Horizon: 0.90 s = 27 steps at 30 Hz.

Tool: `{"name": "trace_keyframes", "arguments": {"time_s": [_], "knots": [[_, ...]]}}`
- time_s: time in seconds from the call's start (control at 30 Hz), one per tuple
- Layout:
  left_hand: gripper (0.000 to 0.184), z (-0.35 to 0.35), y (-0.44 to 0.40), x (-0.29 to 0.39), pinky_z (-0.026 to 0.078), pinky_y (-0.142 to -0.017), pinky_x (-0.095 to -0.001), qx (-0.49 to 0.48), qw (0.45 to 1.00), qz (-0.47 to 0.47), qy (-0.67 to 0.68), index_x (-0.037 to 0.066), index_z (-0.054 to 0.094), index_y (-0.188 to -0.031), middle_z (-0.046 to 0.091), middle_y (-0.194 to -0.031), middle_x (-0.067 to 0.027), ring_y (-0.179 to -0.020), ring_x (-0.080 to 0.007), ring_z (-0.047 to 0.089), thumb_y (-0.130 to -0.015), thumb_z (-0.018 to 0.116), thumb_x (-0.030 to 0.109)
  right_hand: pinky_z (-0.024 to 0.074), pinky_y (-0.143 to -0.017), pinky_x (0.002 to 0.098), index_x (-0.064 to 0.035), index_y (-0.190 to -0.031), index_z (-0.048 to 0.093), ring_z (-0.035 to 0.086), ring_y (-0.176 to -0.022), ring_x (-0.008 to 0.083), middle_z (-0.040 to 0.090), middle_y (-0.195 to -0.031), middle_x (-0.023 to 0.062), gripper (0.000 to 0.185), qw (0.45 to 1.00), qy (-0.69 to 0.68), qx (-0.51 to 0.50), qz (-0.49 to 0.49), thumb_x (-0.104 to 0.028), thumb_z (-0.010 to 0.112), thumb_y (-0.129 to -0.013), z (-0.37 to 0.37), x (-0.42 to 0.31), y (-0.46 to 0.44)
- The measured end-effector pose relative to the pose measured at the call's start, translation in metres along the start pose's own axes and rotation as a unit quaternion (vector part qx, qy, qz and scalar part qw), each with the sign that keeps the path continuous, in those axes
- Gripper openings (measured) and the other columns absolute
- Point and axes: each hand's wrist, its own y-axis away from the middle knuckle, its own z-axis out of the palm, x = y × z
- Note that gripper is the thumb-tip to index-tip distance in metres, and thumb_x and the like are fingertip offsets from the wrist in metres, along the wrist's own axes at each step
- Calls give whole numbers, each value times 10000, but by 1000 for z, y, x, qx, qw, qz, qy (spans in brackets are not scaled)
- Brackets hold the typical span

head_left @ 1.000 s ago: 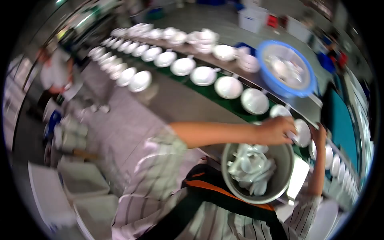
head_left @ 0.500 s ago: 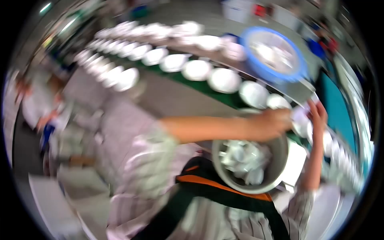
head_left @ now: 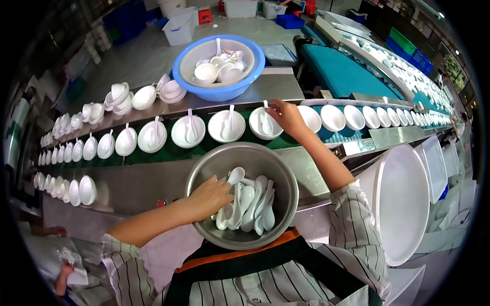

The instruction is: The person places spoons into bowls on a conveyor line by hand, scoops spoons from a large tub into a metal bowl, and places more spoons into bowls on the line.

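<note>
My left hand [head_left: 209, 196] reaches over the left side of a metal bowl [head_left: 286, 204], its fingers slightly apart against the heap of white spoons [head_left: 247, 199]. Past the bowl's far rim, my right hand [head_left: 286, 117] pinches the upright handle of a white spoon [head_left: 266, 121] that rests in a white bowl [head_left: 255, 131]. To the left of it, more white bowls [head_left: 218, 133], each with a spoon inside, stand in a row on a green belt [head_left: 204, 148].
A blue basin [head_left: 219, 94] of white dishes sits on the metal ledge behind the row. Stacked bowls [head_left: 144, 97] line the left. Bowls without spoons [head_left: 333, 118] continue right. A large white tub [head_left: 403, 204] is at right. Another person's hand [head_left: 66, 268] shows lower left.
The view has swung to the right and levelled. My left hand has moved away from my right hand to the spoons in the metal bowl. My right hand is now at a spoon's handle.
</note>
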Motion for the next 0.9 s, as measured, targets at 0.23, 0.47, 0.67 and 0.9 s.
{"name": "trace_keyframes", "arguments": {"time_s": [0.23,0.47,0.67,0.9], "knots": [[107,-23,-19,18,403,-761,-377,-52,988,51,134,49,545,-806,579,-712,-116,-743,-291,563,-789,603,137,445,-903,387,-69,-1237,493,562,-1005,320,609,-1057,141,560,855,-32,-439,-275,-201,690,-729,19,-111,56],[185,-47,-5,24,442,-665,-454,-103,973,-21,206,7,533,-822,594,-750,-178,-724,-372,575,-829,585,184,491,-749,391,-79,-1117,567,622,-828,311,651,-877,137,399,777,45,-602,-178,-204,650,-747,32,-130,58],[175,-30,11,8,446,-677,-465,-144,973,-63,169,-21,547,-799,593,-765,-200,-755,-391,572,-822,573,151,497,-725,387,-106,-973,636,639,-787,297,668,-846,112,240,844,-24,-512,-157,-171,632,-742,21,-117,51],[141,-33,6,7,436,-711,-469,-106,974,-78,185,-23,536,-859,591,-793,-216,-809,-393,569,-821,551,112,466,-614,278,-85,-935,645,587,-653,127,624,-710,54,138,903,-202,-369,-91,-98,631,-799,-3,-109,12]]}}
